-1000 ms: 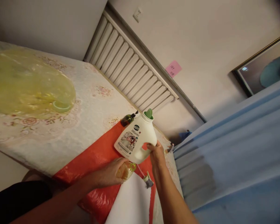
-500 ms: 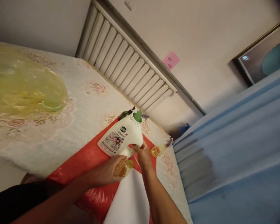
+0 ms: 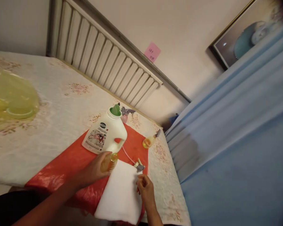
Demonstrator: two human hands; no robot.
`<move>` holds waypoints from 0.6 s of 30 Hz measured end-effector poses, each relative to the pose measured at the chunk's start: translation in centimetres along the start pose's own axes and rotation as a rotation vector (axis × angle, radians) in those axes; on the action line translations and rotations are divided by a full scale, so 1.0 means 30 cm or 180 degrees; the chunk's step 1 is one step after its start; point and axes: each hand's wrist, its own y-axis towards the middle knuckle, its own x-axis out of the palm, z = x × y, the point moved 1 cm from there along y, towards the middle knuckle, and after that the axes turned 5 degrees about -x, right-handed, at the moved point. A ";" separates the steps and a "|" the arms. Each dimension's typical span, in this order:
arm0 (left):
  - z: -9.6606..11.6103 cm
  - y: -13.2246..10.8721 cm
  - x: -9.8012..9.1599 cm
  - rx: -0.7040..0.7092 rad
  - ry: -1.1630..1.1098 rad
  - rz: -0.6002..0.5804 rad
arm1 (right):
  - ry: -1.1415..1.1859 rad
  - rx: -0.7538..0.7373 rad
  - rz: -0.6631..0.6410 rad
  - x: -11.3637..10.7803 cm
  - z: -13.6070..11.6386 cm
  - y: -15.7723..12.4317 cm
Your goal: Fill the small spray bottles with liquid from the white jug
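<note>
Head: left hand (image 3: 94,167) partly hides amber bottle (image 3: 109,163).

In the left hand (image 3: 95,168), a clear, glossy, plastic-looking bottle (image 3: 109,162); beyond it, a smooth white plastic jug (image 3: 109,131). Under that hand, shiny, creased red plastic sheeting (image 3: 61,166); beside the right hand (image 3: 146,187), matt white cloth (image 3: 122,194).
</note>
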 end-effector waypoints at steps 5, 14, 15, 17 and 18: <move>0.015 -0.004 0.016 0.0058 0.0126 0.0132 | -0.0290 -0.0173 0.0233 -0.048 0.114 -0.072; 0.102 -0.035 0.051 -0.0309 0.0152 0.0354 | -0.0330 -0.0404 0.0491 -0.043 0.195 -0.087; 0.108 -0.036 0.056 -0.0339 0.0195 0.0427 | -0.0303 -0.0408 0.0503 -0.043 0.203 -0.088; 0.117 -0.038 0.065 -0.0394 0.0333 0.0598 | -0.0247 -0.0412 0.0524 -0.045 0.212 -0.090; 0.122 -0.039 0.069 -0.0414 0.0412 0.0675 | -0.0219 -0.0415 0.0523 -0.048 0.214 -0.091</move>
